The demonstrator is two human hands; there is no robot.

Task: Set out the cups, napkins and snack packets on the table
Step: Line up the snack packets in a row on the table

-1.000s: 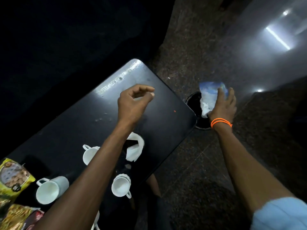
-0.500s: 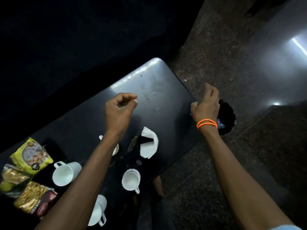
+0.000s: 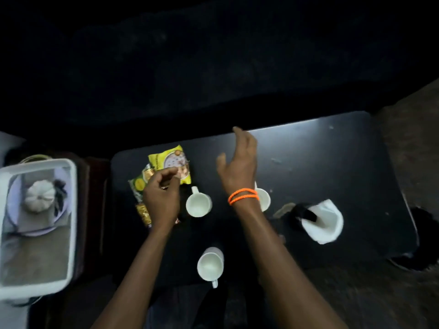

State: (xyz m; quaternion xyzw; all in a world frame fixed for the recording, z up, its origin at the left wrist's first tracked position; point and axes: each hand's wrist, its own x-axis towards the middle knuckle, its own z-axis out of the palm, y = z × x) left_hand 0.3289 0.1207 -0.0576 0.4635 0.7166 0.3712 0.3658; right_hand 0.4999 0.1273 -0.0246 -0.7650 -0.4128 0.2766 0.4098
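Yellow snack packets (image 3: 166, 167) under curled left hand (image 3: 161, 200)

We find no readable text anywhere. Yellow snack packet (image 3: 169, 162), left of centre on table: printed lettering down its left edge and round emblem, too blurred for us to read. Green-yellow packet (image 3: 139, 186) just below it: round logo, illegible. No numbers or signs we can make out.

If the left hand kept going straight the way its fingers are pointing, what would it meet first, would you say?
Most likely the yellow snack packet: the left hand is curled right above it, fingers aimed at it. Height above the packet is unclear, and it may already be touching.
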